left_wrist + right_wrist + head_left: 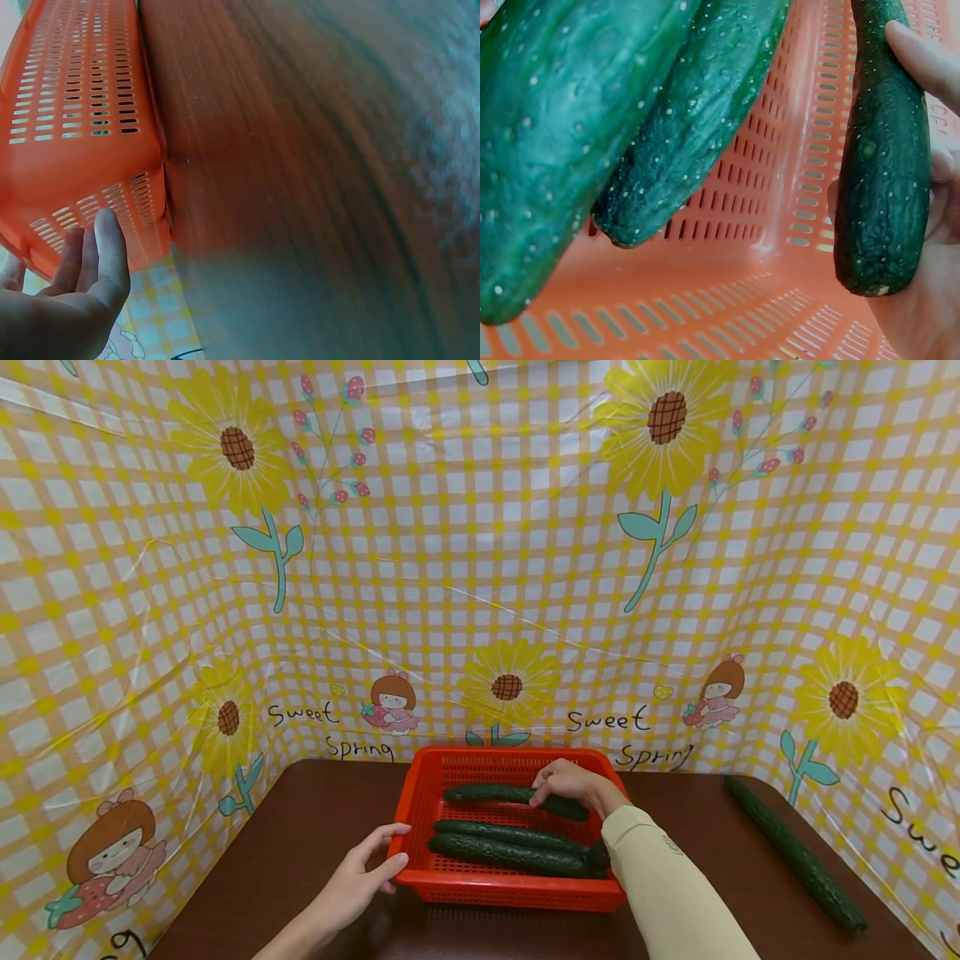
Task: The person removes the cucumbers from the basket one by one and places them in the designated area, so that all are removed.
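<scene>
A red perforated plastic basket (517, 882) holds several dark green cucumbers. My right hand (567, 781) reaches inside and grips the rear cucumber (487, 792) near its middle. The right wrist view shows the thumb along one side of this cucumber (883, 172), its blunt end towards the camera. Two other cucumbers (510, 852) lie side by side in the front half of the basket. My left hand (360, 872) holds the basket's left front corner, thumb on the rim. In the left wrist view, that hand's fingers (111, 240) lie against the basket's outer wall.
One more long cucumber (797, 853) lies diagonally on the dark brown table (315, 810), off to the right. A checked cloth (480, 577) with sunflowers hangs behind the table and along both its sides.
</scene>
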`<state>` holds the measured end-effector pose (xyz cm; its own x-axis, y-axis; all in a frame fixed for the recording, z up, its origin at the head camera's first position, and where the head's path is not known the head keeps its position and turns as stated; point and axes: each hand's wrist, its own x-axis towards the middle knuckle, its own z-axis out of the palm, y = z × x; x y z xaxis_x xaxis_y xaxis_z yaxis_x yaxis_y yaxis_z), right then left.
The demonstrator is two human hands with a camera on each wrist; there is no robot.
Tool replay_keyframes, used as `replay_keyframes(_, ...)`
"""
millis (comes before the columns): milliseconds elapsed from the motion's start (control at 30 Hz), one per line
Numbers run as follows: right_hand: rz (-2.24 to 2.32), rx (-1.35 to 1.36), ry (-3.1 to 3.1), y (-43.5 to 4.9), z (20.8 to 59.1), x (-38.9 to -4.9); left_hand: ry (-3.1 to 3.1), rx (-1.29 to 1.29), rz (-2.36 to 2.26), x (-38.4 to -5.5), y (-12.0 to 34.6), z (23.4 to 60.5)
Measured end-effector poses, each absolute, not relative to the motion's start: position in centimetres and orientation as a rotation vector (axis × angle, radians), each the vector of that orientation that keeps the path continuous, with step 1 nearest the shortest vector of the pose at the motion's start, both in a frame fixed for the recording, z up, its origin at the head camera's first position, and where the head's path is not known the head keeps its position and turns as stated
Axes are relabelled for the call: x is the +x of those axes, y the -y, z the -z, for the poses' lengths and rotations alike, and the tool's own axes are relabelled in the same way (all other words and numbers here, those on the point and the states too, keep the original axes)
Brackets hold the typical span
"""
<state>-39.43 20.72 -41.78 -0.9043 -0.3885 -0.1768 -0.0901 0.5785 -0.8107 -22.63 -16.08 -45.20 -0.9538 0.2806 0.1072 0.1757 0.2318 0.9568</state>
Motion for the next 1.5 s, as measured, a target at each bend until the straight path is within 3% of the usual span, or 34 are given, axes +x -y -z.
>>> replay_keyframes(467, 1.29, -0.457, -2.484, -20.7, 40.0, -39.2, -2.393, 0.443, -1.857, -22.7, 16.1, 45.4)
replay_keyframes(1500, 1.397, -0.31, -2.526, -23.1, 35.9, -37.8, -2.381, 0.451, -1.866, -22.7, 16.1, 45.5)
